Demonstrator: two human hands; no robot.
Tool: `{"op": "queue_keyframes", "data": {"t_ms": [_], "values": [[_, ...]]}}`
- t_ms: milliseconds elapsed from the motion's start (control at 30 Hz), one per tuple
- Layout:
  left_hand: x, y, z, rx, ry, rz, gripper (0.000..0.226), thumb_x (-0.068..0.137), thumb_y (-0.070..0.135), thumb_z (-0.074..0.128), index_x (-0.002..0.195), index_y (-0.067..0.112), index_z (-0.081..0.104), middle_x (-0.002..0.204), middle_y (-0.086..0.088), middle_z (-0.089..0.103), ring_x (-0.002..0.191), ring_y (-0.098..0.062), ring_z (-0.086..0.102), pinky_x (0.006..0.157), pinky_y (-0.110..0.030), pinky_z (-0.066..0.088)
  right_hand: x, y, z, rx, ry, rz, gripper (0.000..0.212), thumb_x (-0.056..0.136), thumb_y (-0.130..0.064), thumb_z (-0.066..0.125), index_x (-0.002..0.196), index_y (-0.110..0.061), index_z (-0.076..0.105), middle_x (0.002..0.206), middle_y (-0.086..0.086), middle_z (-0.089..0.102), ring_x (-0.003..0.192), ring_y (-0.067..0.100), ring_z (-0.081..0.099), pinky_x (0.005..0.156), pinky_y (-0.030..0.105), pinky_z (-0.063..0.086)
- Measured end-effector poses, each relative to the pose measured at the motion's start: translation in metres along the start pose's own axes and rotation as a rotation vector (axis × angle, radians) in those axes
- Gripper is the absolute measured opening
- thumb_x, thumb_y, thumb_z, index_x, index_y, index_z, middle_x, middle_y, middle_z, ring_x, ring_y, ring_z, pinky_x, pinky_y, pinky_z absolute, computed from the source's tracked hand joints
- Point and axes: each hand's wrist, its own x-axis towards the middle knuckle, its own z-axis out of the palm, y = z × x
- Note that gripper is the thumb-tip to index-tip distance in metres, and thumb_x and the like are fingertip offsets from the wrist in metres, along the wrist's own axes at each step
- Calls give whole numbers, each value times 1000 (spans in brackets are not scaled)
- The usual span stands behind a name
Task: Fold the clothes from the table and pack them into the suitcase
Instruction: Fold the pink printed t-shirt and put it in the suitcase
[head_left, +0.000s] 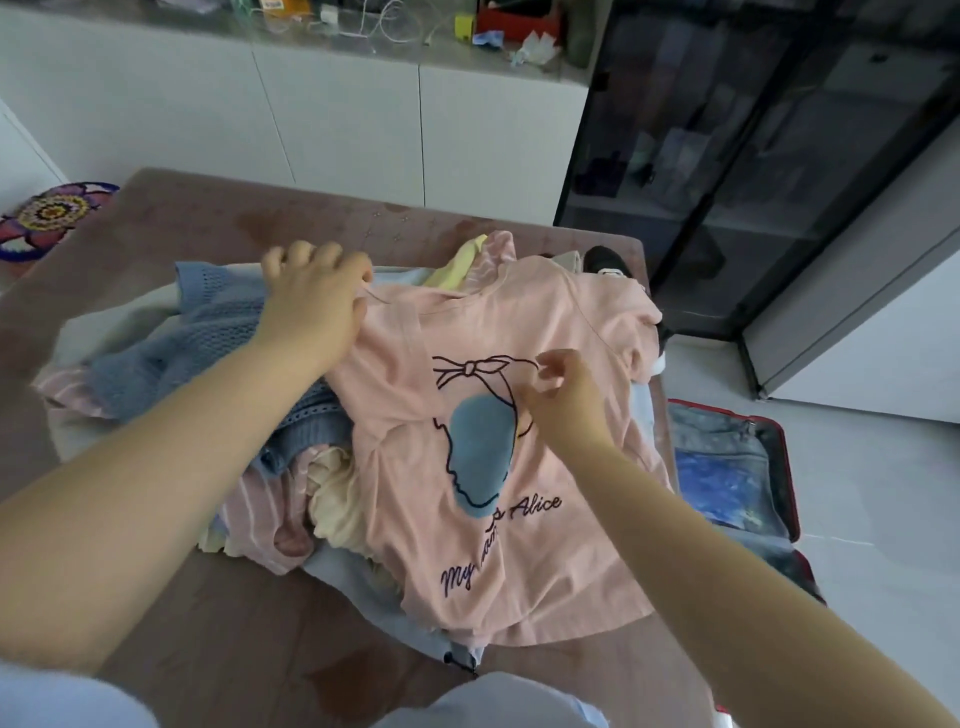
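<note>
The pink T-shirt (467, 545) lies spread on top of a pile of clothes on the brown table (208, 649), print side up, w/ a blue face drawing & the word "Alice". The left hand (311, 296) is at the far left shoulder of this shirt, fingers curled, and it grips the edge of the cloth there. The right hand (561, 395) is on the middle of the shirt, just right of the drawn bow, and it pinches a small fold of the pink cloth btw. thumb & fingers. Under the left forearm, nearer to the person than the left hand, lies a blue knit sweater (208, 338); below it are a pink striped piece (260, 519) and a pale yellow piece (332, 499), both crumpled & partly under the shirt. To the right of the right hand, lower on the floor, the red suitcase (727, 467) stands open w/ blue cloth inside, just beside the table edge. Beyond both hands are white cupboards (337, 119) and a dark glass cabinet (727, 156).
</note>
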Motion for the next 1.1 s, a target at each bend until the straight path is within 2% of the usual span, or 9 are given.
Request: {"op": "queue_keyframes", "data": {"t_ms": [133,233,400,533,667,767,833,967,1100], "values": [[-30,41,21,-100,-55,214,23,83,26,61,103,16,65,114,-6,63,108,-31,52,84,-35,19,50,30,-60,-95,237,85,50,83,-18,62,127,-8,41,130,13,40,114,27,44,90,23,33],[-42,43,38,12,-189,250,52,83,47,40,124,17,56,128,-3,56,116,-21,39,86,-35,21,84,46,-79,-128,231,234,57,81,-24,64,127,-3,37,130,16,41,118,35,44,98,41,38],[-44,40,45,142,-277,229,67,79,51,29,131,16,52,130,-6,55,117,-22,40,89,-35,22,101,60,-77,133,86,584,42,76,-34,69,97,-1,52,74,9,57,61,25,52,59,33,46],[-37,51,33,18,-251,166,71,78,57,18,138,26,38,144,4,38,130,-23,35,96,-33,11,102,63,-85,247,68,642,25,73,-23,73,70,-10,51,62,3,55,51,18,44,48,26,36],[-18,72,25,-140,-137,134,50,92,45,41,137,25,39,141,3,40,128,-22,37,100,-33,10,99,42,-90,200,124,344,7,77,-13,57,73,-7,56,62,1,58,64,22,46,50,24,38],[-1,92,24,-188,-134,92,48,92,40,47,137,27,38,139,3,42,126,-21,40,101,-33,12,90,19,-80,-100,161,-235,18,78,-12,50,92,-6,60,90,1,58,83,25,52,65,28,38],[8,97,24,-198,-149,56,48,92,40,48,137,27,37,137,1,45,124,-23,41,101,-35,14,81,13,-66,-267,-62,-469,28,86,-9,51,113,-7,57,124,4,55,111,25,53,82,28,41],[13,74,19,-164,-122,-62,51,89,34,53,137,22,38,137,-7,47,124,-29,43,102,-39,20,69,26,-49,-591,-508,-619,46,84,-16,62,126,-14,45,140,2,39,117,25,49,91,39,45],[3,23,15,-136,-89,-272,56,87,33,59,136,16,39,138,-15,45,125,-37,40,103,-46,25,71,35,-59,-613,-542,-520,49,81,-2,58,126,-18,45,120,2,46,97,23,55,81,33,47]]}}
